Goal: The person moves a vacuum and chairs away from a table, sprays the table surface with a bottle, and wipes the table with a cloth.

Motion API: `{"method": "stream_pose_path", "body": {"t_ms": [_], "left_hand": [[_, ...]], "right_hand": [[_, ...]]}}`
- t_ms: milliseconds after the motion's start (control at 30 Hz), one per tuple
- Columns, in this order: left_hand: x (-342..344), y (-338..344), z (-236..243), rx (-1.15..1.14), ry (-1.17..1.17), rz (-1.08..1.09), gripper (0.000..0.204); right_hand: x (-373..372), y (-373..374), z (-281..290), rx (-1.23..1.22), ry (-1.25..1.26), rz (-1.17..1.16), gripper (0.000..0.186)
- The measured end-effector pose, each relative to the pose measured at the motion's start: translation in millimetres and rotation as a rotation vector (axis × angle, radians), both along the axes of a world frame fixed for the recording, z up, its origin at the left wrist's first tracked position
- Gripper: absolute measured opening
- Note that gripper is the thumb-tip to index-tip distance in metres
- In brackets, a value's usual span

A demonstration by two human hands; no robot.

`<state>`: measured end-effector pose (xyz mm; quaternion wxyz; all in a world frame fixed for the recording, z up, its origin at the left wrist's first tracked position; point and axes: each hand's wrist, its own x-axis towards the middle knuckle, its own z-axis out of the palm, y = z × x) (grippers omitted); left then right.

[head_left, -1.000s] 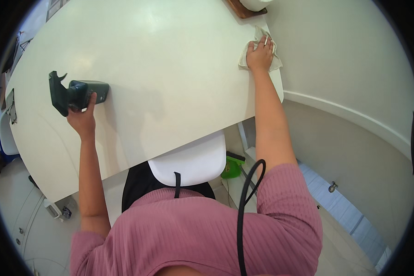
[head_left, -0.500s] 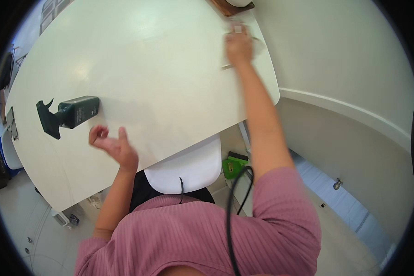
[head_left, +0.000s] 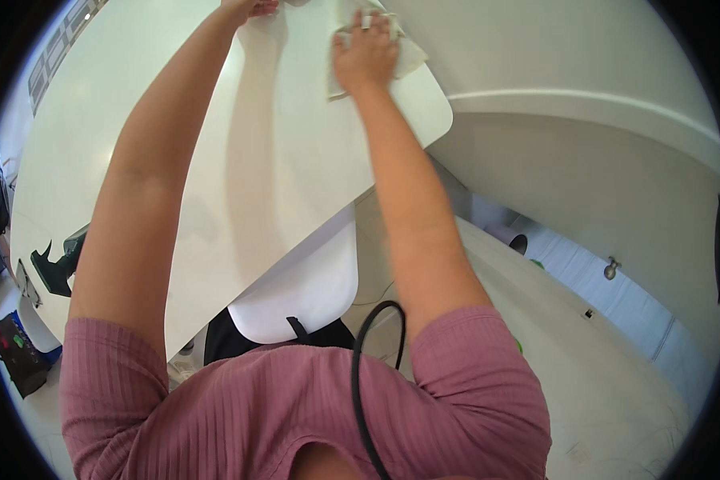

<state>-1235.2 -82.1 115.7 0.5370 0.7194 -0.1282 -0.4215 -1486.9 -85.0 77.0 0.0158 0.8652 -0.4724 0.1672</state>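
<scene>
My right hand point(head_left: 366, 56) lies on a cream cloth point(head_left: 412, 56) near the right end of the white table point(head_left: 112, 88), fingers stretched out and pressing it flat. My left hand point(head_left: 248, 10) reaches the top edge of the view, beside a small, cropped object point(head_left: 294, 2) that I cannot make out; its fingers are partly cut off, so any grip is unclear. A dark green spray bottle point(head_left: 52, 268) lies on its side at the table's left, partly hidden behind my left forearm.
A white chair point(head_left: 296, 280) is tucked below the near edge. A pale wall point(head_left: 576, 48) borders the table on the right. At the lower left are a dark bag point(head_left: 20, 356) and other items. A looped black cord point(head_left: 364, 352) hangs over my body.
My left hand let go of the spray bottle and has moved up to the far part of the table. My right hand and cloth moved up and left. The view has shifted too.
</scene>
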Motion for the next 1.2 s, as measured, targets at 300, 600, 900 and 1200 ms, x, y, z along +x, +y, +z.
{"method": "stream_pose_path", "body": {"t_ms": [300, 600, 900, 1200], "left_hand": [[-12, -6, 4, 0.045, -0.203, -0.16, 0.039], [-97, 14, -27, 0.074, -0.443, -0.206, 0.056], [-191, 72, 3, 0.168, -0.284, -0.268, 0.064], [-171, 132, 70, -0.09, -0.309, -0.353, 0.059]], "right_hand": [[-153, 68, 6, 0.168, 0.057, -0.408, 0.059], [-79, 51, 7, -0.037, 0.06, -0.069, 0.052], [25, 234, 10, 0.187, 0.029, 0.481, 0.068], [144, 96, 10, -0.018, -0.006, 0.088, 0.075]]}}
